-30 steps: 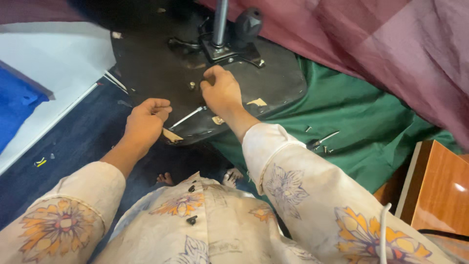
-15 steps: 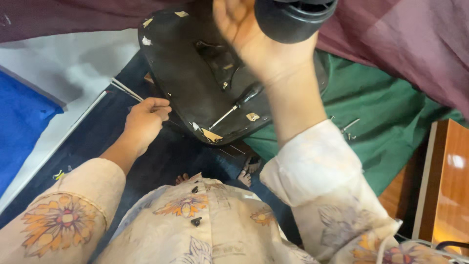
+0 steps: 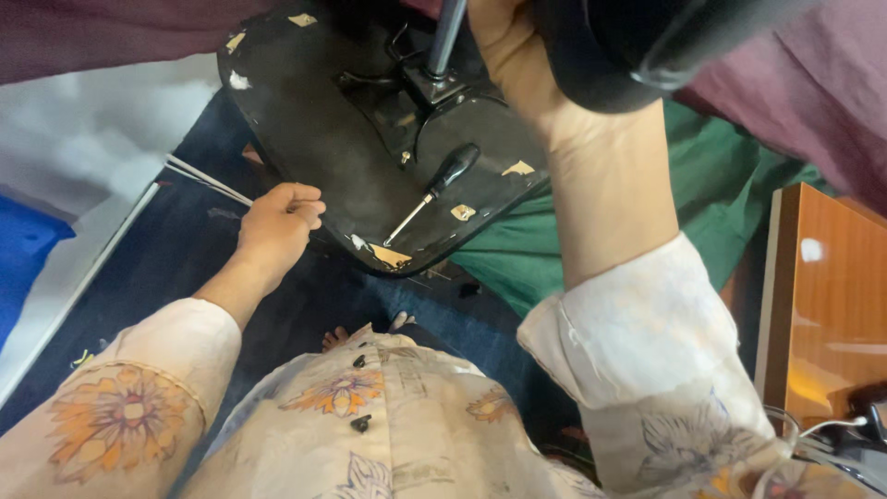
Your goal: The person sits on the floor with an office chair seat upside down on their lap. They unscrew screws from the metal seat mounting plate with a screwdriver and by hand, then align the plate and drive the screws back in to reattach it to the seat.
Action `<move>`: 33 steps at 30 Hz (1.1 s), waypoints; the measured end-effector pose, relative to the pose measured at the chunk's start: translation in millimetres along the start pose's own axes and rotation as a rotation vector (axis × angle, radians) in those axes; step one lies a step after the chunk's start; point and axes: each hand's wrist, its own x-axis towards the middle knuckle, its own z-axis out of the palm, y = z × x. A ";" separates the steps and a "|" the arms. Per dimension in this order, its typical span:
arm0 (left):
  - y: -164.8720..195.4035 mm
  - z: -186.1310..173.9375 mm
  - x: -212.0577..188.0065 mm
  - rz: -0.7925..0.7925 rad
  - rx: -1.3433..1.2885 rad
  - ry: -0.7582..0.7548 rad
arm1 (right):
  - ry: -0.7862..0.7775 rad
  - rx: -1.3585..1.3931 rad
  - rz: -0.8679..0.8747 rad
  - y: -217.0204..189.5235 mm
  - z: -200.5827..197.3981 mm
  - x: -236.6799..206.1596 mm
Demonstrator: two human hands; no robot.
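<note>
Head view, the only one: an upturned black chair seat pan (image 3: pixel 314 139) fills the upper middle of the frame, its grey metal post (image 3: pixel 445 37) rising from a bracket near the top centre. The left hand (image 3: pixel 277 226), at left of centre, is curled shut at the pan's lower left rim; whether it pinches the rim itself I cannot tell. The right hand (image 3: pixel 517 55), at the top, is closed around a dark rounded part (image 3: pixel 601 55) beside the post, though blur hides what that part is. A screwdriver (image 3: pixel 432 192) with a black handle lies loose on the pan, touched by neither hand. The pan looks stiff and fairly heavy, hard-edged rather than slippery, so the rim and the post seem the firm places to hold; the screwdriver would likely slide if the pan tips. Green cloth (image 3: pixel 730 194) lies under it at right, beside a wooden cabinet (image 3: pixel 822 296).
</note>
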 end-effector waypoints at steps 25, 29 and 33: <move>89.6 11.6 66.0 -0.138 -0.700 -0.785 | 0.650 -1.971 -0.076 172.4 -69.1 6.7; 79.5 12.4 83.3 -0.244 -0.532 -0.688 | 0.705 -1.929 -0.032 171.8 -80.9 12.2; 44.6 7.9 101.8 -0.043 0.069 -0.085 | 0.822 -1.835 0.013 164.0 -86.5 7.2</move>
